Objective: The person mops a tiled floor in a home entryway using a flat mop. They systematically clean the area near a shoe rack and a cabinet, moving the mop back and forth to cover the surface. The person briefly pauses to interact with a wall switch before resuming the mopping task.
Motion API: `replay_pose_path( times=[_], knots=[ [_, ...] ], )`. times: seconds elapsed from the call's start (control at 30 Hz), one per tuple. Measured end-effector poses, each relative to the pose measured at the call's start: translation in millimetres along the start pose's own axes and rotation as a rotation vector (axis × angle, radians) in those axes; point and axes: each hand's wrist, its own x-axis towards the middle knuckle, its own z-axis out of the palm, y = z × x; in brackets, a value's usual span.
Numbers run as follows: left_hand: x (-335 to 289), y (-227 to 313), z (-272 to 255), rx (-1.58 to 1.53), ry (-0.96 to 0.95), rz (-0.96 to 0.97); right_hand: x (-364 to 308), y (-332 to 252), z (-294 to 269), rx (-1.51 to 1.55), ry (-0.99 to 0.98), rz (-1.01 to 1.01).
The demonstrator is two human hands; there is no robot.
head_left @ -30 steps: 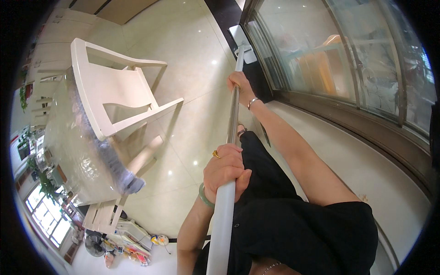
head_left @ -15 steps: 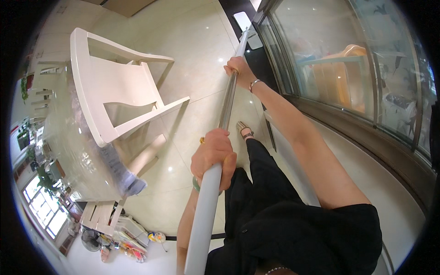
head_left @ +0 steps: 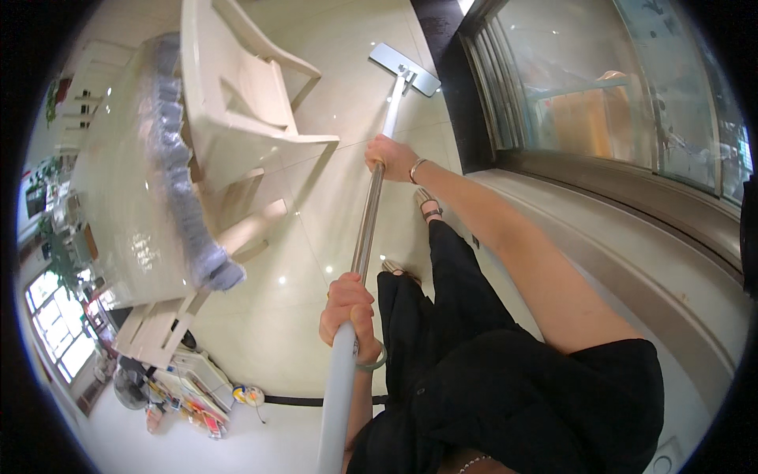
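A flat mop [head_left: 368, 229] with a long pole, pale grey at the near end and shiny metal in the middle, stretches away from me. My left hand [head_left: 349, 312] is closed round the pole near the grey grip. Farther along, my right hand [head_left: 389, 158] also wraps the pole, just below its white far section. The rectangular mop head [head_left: 422, 77] lies on the light tiled floor [head_left: 332, 103], beside a dark strip along the right wall. Both my feet stand to the right of the pole.
White wooden chairs [head_left: 212, 103] stand at the left against a table under a clear plastic cover [head_left: 126, 205]. A sliding glass door [head_left: 584, 103] with a metal track runs along the right. A fan [head_left: 131, 387] and stacked papers are at the lower left.
The mop head has come off the dark strip onto the light tiles, turning crosswise. Both hands have shifted left and nearer with the pole, still gripping it. The view has moved too.
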Motion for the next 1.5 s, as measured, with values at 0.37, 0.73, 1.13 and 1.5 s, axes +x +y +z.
replay_pose_path(
  times=[0.37,0.73,1.13,1.5],
  knots=[
    [-172.6,129.2,-119.2,0.123,0.223,-0.159,-134.9,-171.8,154.7,-0.011,-0.274,-0.08],
    [-223.8,145.7,-138.1,-0.011,0.464,-0.149,-167.2,-217.4,171.7,-0.182,-0.493,-0.149],
    [-33.0,-9.3,-1.9,-0.028,0.335,-0.033,3.8,4.7,36.8,-0.2,-0.1,-0.142],
    [83.7,-86.2,117.4,-0.032,0.203,0.036,72.6,119.5,-80.6,-0.38,0.108,0.048]
  ],
)
